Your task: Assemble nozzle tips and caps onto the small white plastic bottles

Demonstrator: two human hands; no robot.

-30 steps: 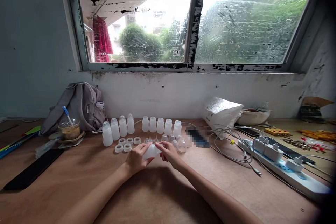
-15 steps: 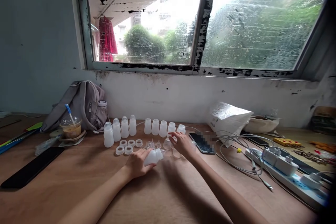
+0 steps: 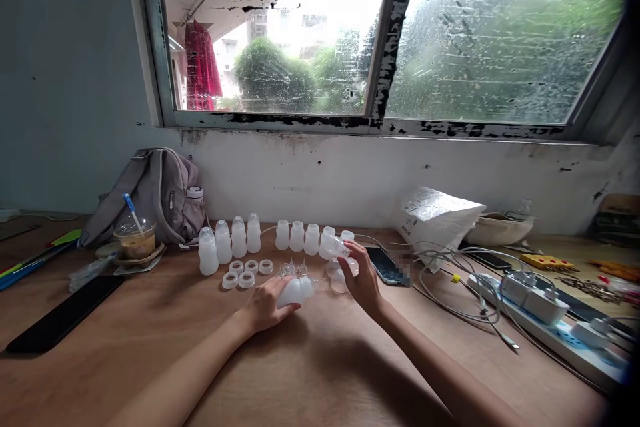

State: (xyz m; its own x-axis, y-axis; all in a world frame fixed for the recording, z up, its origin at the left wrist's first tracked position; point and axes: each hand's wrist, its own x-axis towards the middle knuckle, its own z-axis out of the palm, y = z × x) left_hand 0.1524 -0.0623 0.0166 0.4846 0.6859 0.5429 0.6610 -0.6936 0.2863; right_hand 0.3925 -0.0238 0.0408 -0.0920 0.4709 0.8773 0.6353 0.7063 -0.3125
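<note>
My left hand [image 3: 267,303] is wrapped round a milky-white baby bottle [image 3: 294,291], which lies tilted with its neck to the right. In the fingers of my right hand [image 3: 363,277] is a clear domed bottle cap [image 3: 331,248], raised above the table. Right beneath it are several clear caps [image 3: 338,285], partly hidden by the hand. Beyond the held bottle sit small clear nipples [image 3: 302,269]. White collar rings [image 3: 247,279] lie to the left. Open-necked bottles [image 3: 297,237] form a row at the back; several capped bottles [image 3: 223,243] stand further left.
On the left are a grey backpack [image 3: 160,193], a drink cup [image 3: 136,240] and a black flat slab [image 3: 65,317]. A phone [image 3: 383,265], a white bag [image 3: 437,220], loose cables [image 3: 450,307] and a power strip [image 3: 555,330] occupy the right.
My right hand has picked up a clear cap from the group on the right and lifted it. My left hand still holds the bottle, now a little less tilted.
</note>
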